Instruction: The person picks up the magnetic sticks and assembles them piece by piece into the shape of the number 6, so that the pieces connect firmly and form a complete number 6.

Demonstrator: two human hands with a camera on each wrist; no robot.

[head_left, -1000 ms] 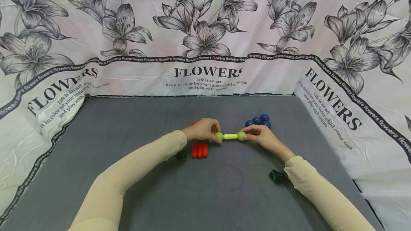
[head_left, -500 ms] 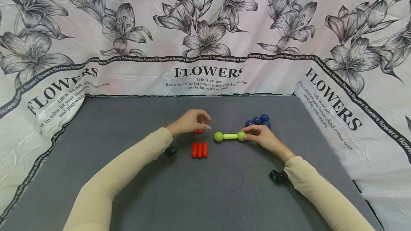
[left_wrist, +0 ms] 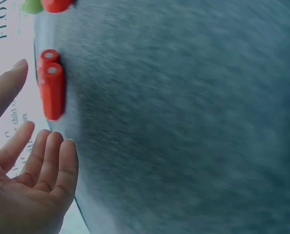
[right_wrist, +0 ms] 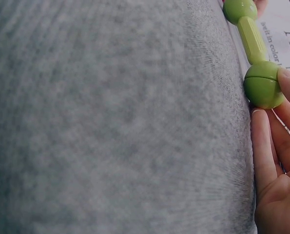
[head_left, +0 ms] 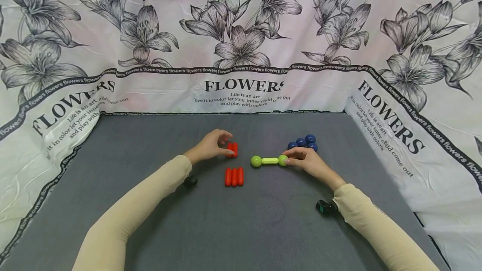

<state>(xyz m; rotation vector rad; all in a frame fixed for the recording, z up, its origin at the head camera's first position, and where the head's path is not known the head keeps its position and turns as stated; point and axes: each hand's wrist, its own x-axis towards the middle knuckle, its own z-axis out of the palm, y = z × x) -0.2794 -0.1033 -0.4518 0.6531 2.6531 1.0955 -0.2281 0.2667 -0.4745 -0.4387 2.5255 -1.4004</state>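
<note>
My right hand (head_left: 306, 160) pinches the right-hand green ball (right_wrist: 264, 85) between thumb and fingers. That ball joins a lighter yellow-green rod (head_left: 270, 161), which has another green ball (head_left: 256, 161) at its left end, making a dumbbell shape that lies crosswise on the table. To the left, my left hand (head_left: 209, 145) reaches beside a pair of short red rods (head_left: 235, 149), its thumb overlapping them in the head view. In the left wrist view its fingers are spread apart and the red rods (left_wrist: 53, 92), with silvery dots on their ends, stand beyond the fingertips.
Three more red rods (head_left: 234, 177) lie side by side nearer the front. Several dark blue balls (head_left: 310, 138) sit grouped behind my right hand. The grey tabletop (head_left: 211, 229) ends at a white flower-printed cloth (head_left: 158, 95) hanging at the back and sides.
My left hand has let go of the left green ball and moved left to the pair of red rods, uncovering more of them. My right hand keeps its hold on the other ball.
</note>
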